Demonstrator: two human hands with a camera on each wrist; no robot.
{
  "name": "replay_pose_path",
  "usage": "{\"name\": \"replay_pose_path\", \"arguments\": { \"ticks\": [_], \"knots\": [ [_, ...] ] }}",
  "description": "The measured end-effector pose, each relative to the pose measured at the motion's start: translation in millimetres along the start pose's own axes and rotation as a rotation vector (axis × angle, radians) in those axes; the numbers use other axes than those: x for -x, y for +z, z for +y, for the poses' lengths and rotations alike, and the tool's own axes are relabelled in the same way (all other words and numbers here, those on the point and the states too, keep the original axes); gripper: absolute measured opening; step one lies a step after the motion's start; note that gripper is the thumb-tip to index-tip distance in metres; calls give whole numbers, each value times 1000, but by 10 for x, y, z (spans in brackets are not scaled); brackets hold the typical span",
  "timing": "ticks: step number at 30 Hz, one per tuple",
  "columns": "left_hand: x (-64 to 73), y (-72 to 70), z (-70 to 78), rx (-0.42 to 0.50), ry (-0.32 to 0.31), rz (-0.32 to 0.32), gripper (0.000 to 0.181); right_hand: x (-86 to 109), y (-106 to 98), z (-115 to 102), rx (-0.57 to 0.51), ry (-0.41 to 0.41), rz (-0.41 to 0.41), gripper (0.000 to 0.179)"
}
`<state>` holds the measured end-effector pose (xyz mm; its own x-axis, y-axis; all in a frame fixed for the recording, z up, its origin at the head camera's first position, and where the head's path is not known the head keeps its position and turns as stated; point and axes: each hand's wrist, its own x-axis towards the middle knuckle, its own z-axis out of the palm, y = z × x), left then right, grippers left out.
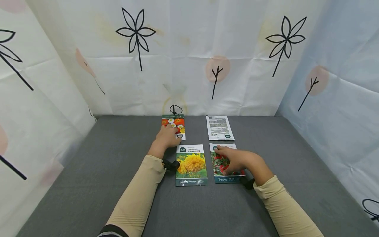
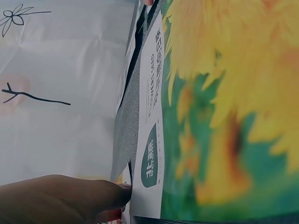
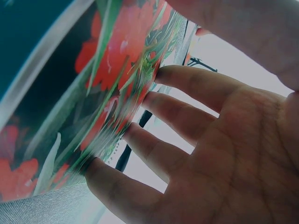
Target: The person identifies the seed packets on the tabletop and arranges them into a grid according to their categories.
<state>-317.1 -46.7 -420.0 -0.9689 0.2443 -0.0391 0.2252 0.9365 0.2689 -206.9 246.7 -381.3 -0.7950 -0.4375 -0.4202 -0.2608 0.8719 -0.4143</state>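
Flat on the grey table lie several seed packets in two rows. My left hand (image 1: 166, 136) rests on the far-left packet with orange, red and white flowers (image 1: 179, 122), covering its lower left part. The fingertips of my right hand (image 1: 239, 160) touch the near-right packet with red flowers (image 1: 228, 179); in the right wrist view the fingers of that hand (image 3: 224, 140) are spread over it. Between the forearms is a packet with yellow sunflowers (image 1: 191, 166), which fills much of the left wrist view. Behind the right hand lies a packet with printed text (image 1: 219, 128), its white back up.
The grey tabletop (image 1: 124, 158) stretches out on both sides of the packets. White cloth walls (image 1: 183, 79) with plant drawings stand at the back and sides. A black strap with a small device (image 1: 171, 165) sits on my left wrist.
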Motion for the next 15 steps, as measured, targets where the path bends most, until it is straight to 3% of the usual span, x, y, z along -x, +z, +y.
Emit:
{"name": "replay_pose_path", "arguments": {
  "ticks": [15],
  "knots": [
    [-17, 18, 28, -19, 24, -2, 52, -15, -10, 7, 0, 3, -15, 95]
  ]
}}
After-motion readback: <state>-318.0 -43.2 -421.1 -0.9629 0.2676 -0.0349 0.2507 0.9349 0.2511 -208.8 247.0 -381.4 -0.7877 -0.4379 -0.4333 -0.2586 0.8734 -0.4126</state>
